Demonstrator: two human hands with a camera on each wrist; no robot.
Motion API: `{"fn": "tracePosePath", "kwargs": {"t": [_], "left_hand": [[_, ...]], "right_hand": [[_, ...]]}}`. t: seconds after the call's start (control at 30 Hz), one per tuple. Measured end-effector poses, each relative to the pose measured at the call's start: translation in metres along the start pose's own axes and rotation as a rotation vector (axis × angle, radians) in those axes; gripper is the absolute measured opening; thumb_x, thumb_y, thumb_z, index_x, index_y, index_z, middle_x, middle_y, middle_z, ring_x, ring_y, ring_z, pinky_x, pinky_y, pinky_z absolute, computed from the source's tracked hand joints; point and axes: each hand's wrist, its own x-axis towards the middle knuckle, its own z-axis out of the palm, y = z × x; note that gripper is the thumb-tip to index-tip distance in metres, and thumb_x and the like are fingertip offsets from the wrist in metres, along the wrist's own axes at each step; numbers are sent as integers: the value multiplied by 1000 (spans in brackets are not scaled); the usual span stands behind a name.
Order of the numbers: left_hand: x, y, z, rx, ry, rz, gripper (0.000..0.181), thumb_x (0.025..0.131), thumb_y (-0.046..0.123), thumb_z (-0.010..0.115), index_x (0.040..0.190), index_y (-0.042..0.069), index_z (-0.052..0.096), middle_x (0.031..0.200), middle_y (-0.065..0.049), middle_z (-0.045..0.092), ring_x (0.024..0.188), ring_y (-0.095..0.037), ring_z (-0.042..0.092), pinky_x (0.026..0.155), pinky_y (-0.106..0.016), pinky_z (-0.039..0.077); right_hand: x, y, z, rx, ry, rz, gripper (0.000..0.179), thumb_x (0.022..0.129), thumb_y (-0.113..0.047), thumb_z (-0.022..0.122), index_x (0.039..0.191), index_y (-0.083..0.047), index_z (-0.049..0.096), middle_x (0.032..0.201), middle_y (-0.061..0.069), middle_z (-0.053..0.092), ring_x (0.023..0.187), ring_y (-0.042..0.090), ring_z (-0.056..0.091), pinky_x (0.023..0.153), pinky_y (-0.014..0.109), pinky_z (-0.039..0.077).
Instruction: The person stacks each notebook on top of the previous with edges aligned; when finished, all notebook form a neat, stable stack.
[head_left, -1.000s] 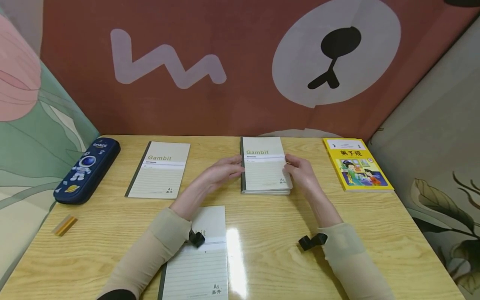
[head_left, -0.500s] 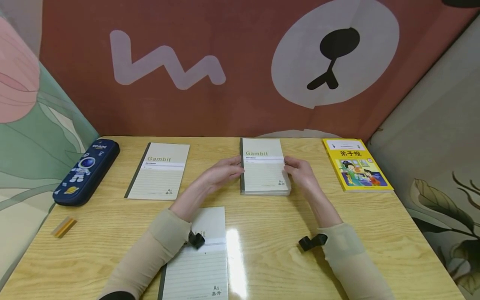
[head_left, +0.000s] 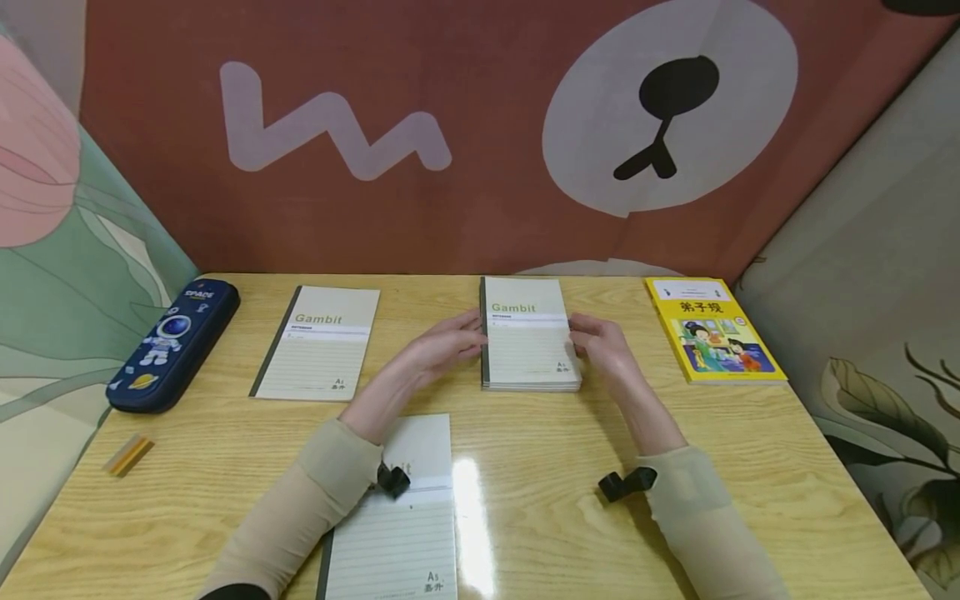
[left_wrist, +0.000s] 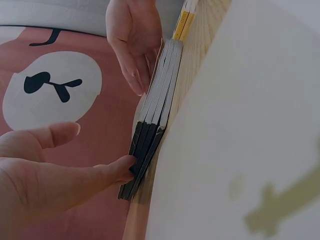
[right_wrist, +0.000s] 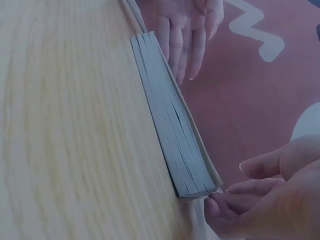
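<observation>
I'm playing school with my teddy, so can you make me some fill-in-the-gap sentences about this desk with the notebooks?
1. The left hand and right hand touch the two sides of a stack of ____.
2. The word printed on the stack's top cover is ____.
3. The book right of the stack is coloured ____.
4. The pencil case shows an ____.

Missing words: notebooks; Gambit; yellow; astronaut

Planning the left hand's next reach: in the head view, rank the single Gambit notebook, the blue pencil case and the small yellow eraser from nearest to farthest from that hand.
1. Single Gambit notebook, just left of the left hand.
2. Blue pencil case, at the table's far-left edge.
3. Small yellow eraser, front-left, slightly farther than the case.
</observation>
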Motion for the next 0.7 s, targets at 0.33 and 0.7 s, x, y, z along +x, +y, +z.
{"fn": "tracePosePath", "kwargs": {"t": [0.33,0.7], "left_hand": [[-17,10,-17,-20,81,72,70,106,13,53,165,7,15,170,-18,26,155,-34,34,129,-45,30],[-76,20,-48,293,155,95,63,108,22,50,164,9,23,160,-21,42,146,-39,43,124,-51,37]], "right_hand": [[-13,-7,-3,99,42,-177,56,104,-4,47,159,1,34,161,28,37,149,39,38,122,47,38],[-45,-23,30,52,-23,-275,50,103,-6,54,152,0,46,153,26,49,139,35,52,99,20,52]]}}
